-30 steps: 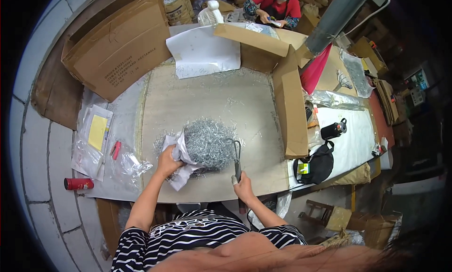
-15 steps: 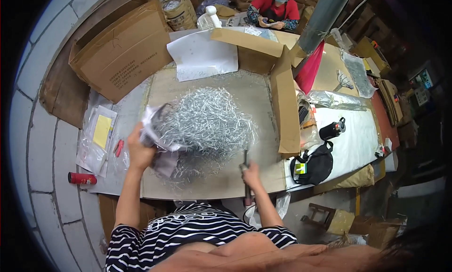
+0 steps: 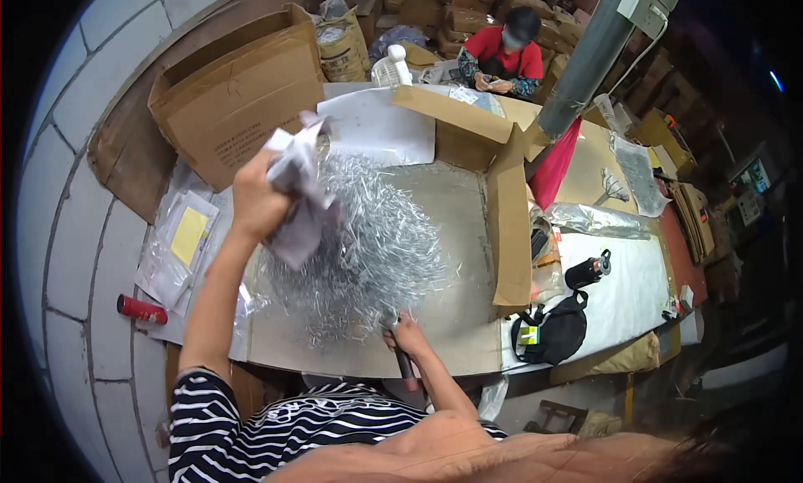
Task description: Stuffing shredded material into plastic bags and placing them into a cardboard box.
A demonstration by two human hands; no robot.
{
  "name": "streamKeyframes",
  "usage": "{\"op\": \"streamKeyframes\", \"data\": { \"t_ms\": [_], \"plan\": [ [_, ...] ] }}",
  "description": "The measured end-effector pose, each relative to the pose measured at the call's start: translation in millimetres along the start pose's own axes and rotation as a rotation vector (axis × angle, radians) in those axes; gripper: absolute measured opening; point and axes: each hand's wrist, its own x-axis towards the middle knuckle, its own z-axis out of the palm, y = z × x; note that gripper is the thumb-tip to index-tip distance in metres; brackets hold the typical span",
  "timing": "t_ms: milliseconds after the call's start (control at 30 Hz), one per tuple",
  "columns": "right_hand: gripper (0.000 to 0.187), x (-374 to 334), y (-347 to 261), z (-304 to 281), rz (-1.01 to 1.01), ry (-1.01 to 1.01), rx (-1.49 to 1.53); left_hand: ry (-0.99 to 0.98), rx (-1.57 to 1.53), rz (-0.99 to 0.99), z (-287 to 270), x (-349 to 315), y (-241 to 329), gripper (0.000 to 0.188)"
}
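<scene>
A heap of thin silvery metal pieces (image 3: 389,232) lies on the cardboard-covered table in front of me. My left hand (image 3: 258,199) is closed on a crumpled whitish-grey cloth (image 3: 303,211), raised over the heap's left side. At the heap's near edge, my right hand (image 3: 407,336) grips a dark rod-shaped tool (image 3: 405,367) with a pinkish lower end. The tool's upper end is close to the metal pieces; whether it touches them I cannot tell.
Cardboard walls (image 3: 508,224) border the work area at right and back. A large carton (image 3: 238,94) stands far left, a red can (image 3: 142,309) near left. A black bag (image 3: 559,331) and black bottle (image 3: 588,270) lie at right. Across the table sits a person (image 3: 502,56).
My left hand has lifted the cloth up and away from me, above the heap. My right hand has moved left with the tool, to the heap's near edge. The heap has spread leftward.
</scene>
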Motion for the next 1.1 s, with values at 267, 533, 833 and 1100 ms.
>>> {"op": "streamKeyframes", "data": {
  "t_ms": [267, 533, 833, 1100],
  "plan": [
    [0.015, 36.0, -45.7, 23.7, -0.18, -0.098, 0.052, 0.019, 0.297, 0.063, 16.2, 75.9, -10.0, 0.032],
    [0.011, 59.5, -37.4, 17.0, -0.146, -0.028, 0.02, 0.085, 0.311, 0.286, 26.2, 61.3, -8.4, 0.04],
    [0.006, 40.0, -31.8, 9.8, -0.017, -0.107, 0.151, 0.089, 0.203, 0.199, 34.7, 39.2, -62.8, 0.036],
    [0.003, 34.0, -29.9, 10.3, 0.03, -0.051, 0.073, -0.074, 0.164, -0.196, 47.0, 42.4, -106.1, 0.032]
  ]
}}
